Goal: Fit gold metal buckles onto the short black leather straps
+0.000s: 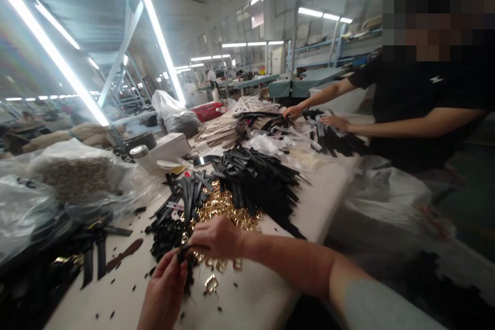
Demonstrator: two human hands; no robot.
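Observation:
Low in the head view, my left hand (167, 279) is closed in a pinch on a small black strap (184, 250). My right hand (218, 237) meets it from the right, its fingers closed on the strap's other end. Behind and under my hands lies a heap of gold metal buckles (222, 209), one loose gold buckle (211, 283) lying nearer to me. A pile of small black loops (164, 237) sits just left of my fingers. Beyond the buckles spreads a big stack of black straps (259, 172). My fingers partly hide the held strap.
Left of my hands lies a brown flat tool (124, 256) on the white table (131, 294), among black scraps. Clear plastic bags (77, 175) stand at the left. A white box (170, 147) and a phone (206, 160) lie farther back. At right, a co-worker (417, 98) handles black strips.

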